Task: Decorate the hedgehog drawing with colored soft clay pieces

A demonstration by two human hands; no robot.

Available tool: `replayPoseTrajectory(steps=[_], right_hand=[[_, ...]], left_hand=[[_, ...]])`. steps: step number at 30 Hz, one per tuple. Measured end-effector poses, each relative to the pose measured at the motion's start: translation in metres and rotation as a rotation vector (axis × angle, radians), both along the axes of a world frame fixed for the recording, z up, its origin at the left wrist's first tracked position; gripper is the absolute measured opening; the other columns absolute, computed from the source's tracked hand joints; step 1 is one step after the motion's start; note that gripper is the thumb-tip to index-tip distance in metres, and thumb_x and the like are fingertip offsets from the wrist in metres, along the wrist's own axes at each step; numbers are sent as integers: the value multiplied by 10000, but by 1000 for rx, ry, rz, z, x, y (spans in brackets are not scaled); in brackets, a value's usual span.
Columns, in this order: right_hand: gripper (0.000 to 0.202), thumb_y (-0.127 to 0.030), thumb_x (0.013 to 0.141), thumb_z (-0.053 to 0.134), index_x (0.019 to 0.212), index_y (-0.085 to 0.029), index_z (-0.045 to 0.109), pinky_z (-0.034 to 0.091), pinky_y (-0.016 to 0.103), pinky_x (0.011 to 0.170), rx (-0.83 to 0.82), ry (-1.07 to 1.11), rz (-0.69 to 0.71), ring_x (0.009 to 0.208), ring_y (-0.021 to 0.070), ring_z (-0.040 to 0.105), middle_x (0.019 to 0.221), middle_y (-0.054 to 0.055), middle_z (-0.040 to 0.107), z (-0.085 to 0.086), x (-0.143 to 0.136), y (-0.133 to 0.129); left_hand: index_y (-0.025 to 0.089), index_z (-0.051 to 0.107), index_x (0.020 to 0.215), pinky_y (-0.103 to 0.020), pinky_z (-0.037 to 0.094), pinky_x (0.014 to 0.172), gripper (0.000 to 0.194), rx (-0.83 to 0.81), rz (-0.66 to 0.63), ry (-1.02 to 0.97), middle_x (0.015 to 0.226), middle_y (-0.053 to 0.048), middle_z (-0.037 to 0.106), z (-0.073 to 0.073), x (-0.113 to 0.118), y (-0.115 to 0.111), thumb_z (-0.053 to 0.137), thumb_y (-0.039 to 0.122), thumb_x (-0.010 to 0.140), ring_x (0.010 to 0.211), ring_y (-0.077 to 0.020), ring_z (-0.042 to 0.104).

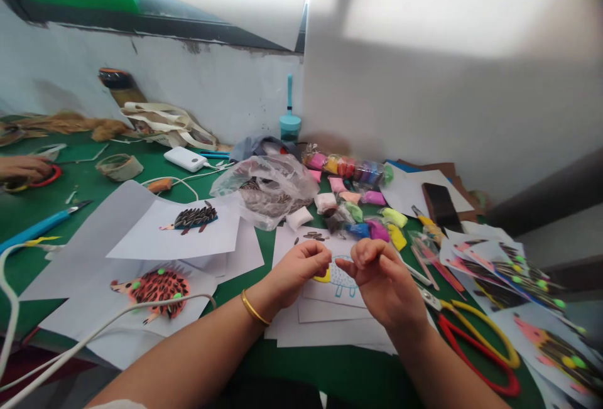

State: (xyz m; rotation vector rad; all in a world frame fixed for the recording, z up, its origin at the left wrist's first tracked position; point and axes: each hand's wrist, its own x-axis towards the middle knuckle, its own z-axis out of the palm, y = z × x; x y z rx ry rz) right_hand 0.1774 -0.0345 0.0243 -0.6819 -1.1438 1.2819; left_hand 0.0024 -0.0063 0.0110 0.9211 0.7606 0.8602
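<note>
Both of my hands are raised over a paper with a blue line drawing [343,278], part of it filled in yellow. My left hand [306,269], with a gold bangle at the wrist, has thumb and fingertips pinched together; whatever sits between them is too small to make out. Close by on the right, my right hand [384,277] has its fingers curled and its index finger and thumb apart, with nothing visible in it. Several sunflower seeds [315,235] lie on the paper just beyond my hands. A plastic bag of seeds [268,192] stands behind them.
Packets of coloured clay [372,197] lie behind my right hand. Red and yellow scissors [485,349], a phone [440,206] and hedgehog pictures [541,340] are on the right. To the left are seed-covered hedgehogs [160,289], a white cable and another person's hand [23,169] with scissors.
</note>
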Motion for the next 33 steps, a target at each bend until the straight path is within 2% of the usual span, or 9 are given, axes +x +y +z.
replayPoseTrajectory(steps=[4, 10, 18, 23, 28, 33], right_hand=[[223, -440, 898, 460, 785, -251, 493, 575, 495, 812, -27, 19, 0, 716, 175, 460, 772, 3, 413, 6, 2, -1], [273, -501, 904, 408, 791, -257, 452, 576, 463, 760, -2, -23, 43, 714, 176, 433, 784, 1, 376, 10, 2, 0], [278, -500, 907, 374, 778, -261, 435, 574, 477, 766, -17, -9, 98, 708, 176, 415, 782, -6, 355, 11, 4, 0], [268, -493, 887, 437, 769, -256, 475, 571, 496, 791, -36, 65, 126, 709, 179, 437, 773, 0, 378, 11, 5, 0], [287, -503, 854, 496, 740, -240, 521, 578, 443, 743, -115, 147, 166, 719, 181, 434, 764, 5, 383, 14, 2, -2], [258, -444, 849, 532, 718, -227, 581, 549, 352, 735, -211, 278, 224, 731, 165, 424, 765, 5, 400, 18, -2, -5]], left_hand=[[162, 568, 737, -255, 336, 640, 415, -24, -39, -1, 633, 20, 513, 2, 1, -1, 790, 513, 720, 626, -107, 453], [165, 560, 724, -254, 314, 628, 413, -70, -90, -34, 625, 14, 520, 3, 1, -2, 796, 504, 717, 612, -105, 447], [159, 568, 748, -245, 318, 630, 372, -124, -139, -99, 625, 13, 528, 4, -2, -3, 798, 452, 741, 610, -100, 457], [157, 567, 758, -244, 321, 634, 358, -134, -165, -110, 635, 10, 535, 1, -3, -3, 794, 434, 756, 614, -99, 468], [158, 552, 763, -239, 318, 625, 399, -179, -222, -150, 640, 12, 543, 1, -3, -4, 830, 440, 713, 609, -95, 473], [144, 565, 775, -234, 317, 625, 420, -197, -232, -122, 641, 9, 551, 1, -2, -5, 841, 449, 692, 604, -89, 472]])
